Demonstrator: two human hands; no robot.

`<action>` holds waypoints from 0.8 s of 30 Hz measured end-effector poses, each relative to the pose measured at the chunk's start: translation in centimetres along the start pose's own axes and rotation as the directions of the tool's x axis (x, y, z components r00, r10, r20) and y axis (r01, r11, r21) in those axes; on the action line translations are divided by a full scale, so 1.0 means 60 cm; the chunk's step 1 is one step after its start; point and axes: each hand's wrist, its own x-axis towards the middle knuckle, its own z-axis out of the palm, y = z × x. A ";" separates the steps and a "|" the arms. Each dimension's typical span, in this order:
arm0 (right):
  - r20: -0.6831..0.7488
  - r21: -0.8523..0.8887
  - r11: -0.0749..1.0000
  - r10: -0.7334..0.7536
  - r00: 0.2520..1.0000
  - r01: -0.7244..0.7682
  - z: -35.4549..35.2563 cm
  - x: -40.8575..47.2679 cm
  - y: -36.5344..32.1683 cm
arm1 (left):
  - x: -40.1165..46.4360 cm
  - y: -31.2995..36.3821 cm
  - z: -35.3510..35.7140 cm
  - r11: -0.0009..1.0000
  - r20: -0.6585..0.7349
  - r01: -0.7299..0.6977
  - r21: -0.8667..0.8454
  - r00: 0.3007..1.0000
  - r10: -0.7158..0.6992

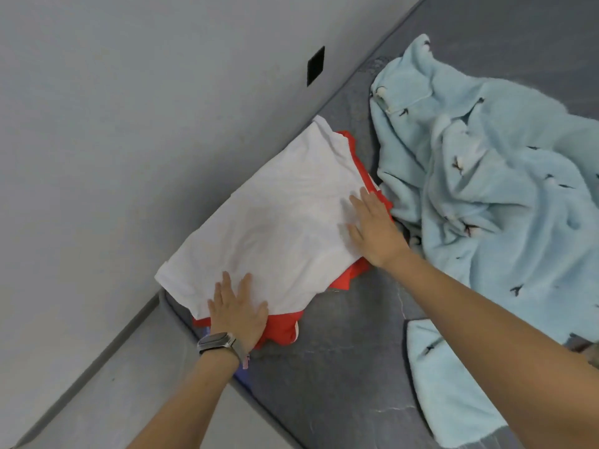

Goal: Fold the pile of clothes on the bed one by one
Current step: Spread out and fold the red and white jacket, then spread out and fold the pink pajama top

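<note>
A folded white garment (pixel 275 222) lies flat on top of a red garment (pixel 282 328) at the bed's corner beside the wall. My left hand (pixel 238 311) presses its near edge with straight, spread fingers; a watch sits on that wrist. My right hand (pixel 376 226) lies flat on the white garment's right edge, fingers straight. A crumpled light blue fleece garment (pixel 486 183) with small dark marks sprawls to the right, untouched.
The dark grey bed surface (pixel 350 351) shows between the stack and the blue fleece. A pale wall (pixel 129 124) with a small black square (pixel 316 66) runs along the left. Another light blue piece (pixel 450 384) lies near my right forearm.
</note>
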 end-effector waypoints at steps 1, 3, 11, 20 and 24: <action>-0.068 0.054 0.999 0.007 0.998 -0.003 -0.019 -0.038 0.008 | -0.025 0.007 -0.009 0.999 -0.032 -0.044 -0.015 0.999 0.044; -0.163 0.124 0.991 0.076 0.984 -0.056 -0.064 -0.140 0.035 | -0.090 0.036 -0.022 0.991 -0.031 -0.136 -0.021 0.990 0.135; 0.103 0.083 0.800 0.587 0.803 -0.595 -0.258 -0.615 0.146 | -0.334 0.261 -0.045 0.793 0.365 -0.594 0.136 0.774 0.517; -0.023 0.215 0.391 0.918 0.396 -0.895 -0.393 -1.127 0.137 | -0.651 0.561 -0.027 0.295 0.571 -0.916 0.271 0.400 0.717; -0.027 0.289 0.267 0.962 0.271 -0.919 -0.394 -1.254 0.129 | -0.753 0.615 0.011 0.193 0.609 -0.950 0.245 0.305 0.733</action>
